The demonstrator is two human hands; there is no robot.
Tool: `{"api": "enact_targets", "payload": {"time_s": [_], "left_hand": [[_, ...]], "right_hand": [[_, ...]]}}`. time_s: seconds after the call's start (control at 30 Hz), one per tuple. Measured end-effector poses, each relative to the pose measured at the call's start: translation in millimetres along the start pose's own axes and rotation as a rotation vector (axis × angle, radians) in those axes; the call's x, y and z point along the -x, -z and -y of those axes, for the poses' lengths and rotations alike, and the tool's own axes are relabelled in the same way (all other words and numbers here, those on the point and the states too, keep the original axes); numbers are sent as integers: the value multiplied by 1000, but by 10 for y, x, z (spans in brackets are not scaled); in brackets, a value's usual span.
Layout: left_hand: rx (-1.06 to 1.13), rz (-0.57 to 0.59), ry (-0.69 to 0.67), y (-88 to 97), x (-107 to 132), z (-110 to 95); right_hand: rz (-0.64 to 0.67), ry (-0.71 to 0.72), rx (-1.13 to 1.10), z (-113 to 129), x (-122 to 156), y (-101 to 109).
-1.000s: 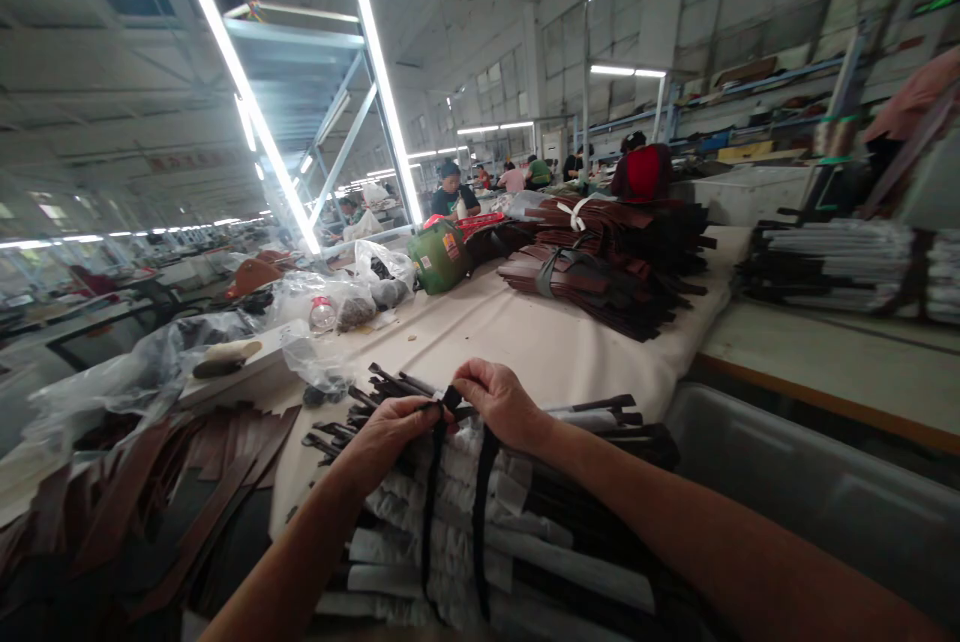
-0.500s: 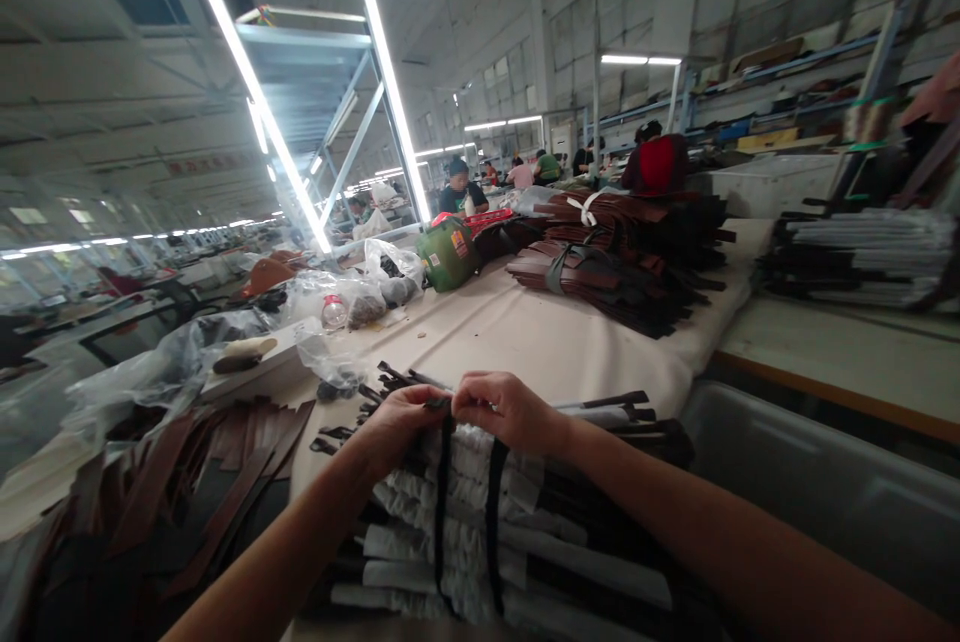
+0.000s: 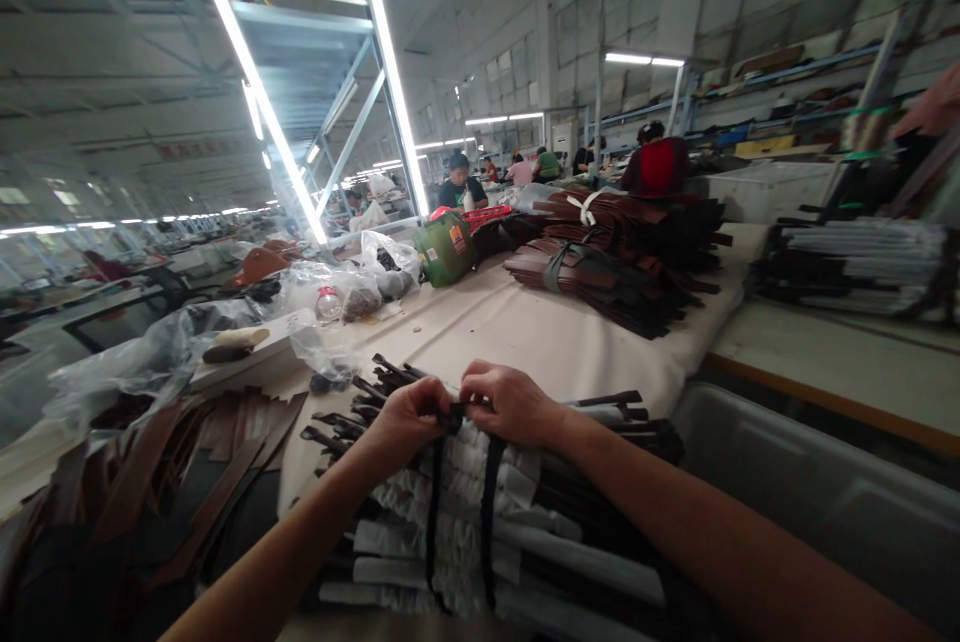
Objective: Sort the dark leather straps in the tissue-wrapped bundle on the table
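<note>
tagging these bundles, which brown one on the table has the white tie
The farther brown bundle; its white tie sets it apart from the nearer brown bundle, bound with a dark grey tie.

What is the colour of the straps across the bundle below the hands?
The straps look black; they show best in the head view.

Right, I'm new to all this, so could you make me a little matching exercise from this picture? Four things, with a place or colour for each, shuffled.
Things:
1. Jug
2. Bin
3. White tie
4. Left hand

Places and colours:
A. Around brown strips
B. At the black band
C. Green, on the table
D. Grey, low at the right

Right pairs: 1-C, 2-D, 3-A, 4-B
</note>
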State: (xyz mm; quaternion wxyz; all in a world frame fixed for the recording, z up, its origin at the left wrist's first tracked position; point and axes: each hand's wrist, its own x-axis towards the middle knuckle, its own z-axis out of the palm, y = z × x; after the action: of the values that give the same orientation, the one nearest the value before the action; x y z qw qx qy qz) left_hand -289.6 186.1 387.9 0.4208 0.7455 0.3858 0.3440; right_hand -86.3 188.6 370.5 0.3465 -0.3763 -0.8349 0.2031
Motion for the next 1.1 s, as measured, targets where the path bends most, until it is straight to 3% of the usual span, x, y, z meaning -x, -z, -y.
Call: {"api": "enact_targets", "payload": {"time_s": [0.1, 0.17, 0.3, 0.37, 0.47, 0.67, 0.8, 1.0, 1.1], "left_hand": [[-604, -156, -280, -93, 63, -5], [-850, -244, -437, -165, 108, 26], [-951, -428, -606, -247, 160, 142], [-950, -501, -611, -248, 166, 183], [-965, -522, -598, -226, 165, 191], [-1100, -415, -568, -174, 183, 120], [-1202, -271, -636, -99, 170, 9], [-1262, 25, -656, 38, 78, -247], [-1271, 93, -648, 40, 86, -288]], "right_hand": [[74, 3, -57, -12, -20, 22], [153, 11, -135, -20, -45, 47], [221, -3, -293, 2, -75, 68], [209, -46, -358, 24, -69, 49], [197, -159, -464, 31, -54, -7], [104, -318, -625, -36, -79, -111], [53, -351, -661, -50, -89, -146], [-12, -348, -583, -26, -113, -164], [-32, -355, -494, 14, -120, -155]]}}
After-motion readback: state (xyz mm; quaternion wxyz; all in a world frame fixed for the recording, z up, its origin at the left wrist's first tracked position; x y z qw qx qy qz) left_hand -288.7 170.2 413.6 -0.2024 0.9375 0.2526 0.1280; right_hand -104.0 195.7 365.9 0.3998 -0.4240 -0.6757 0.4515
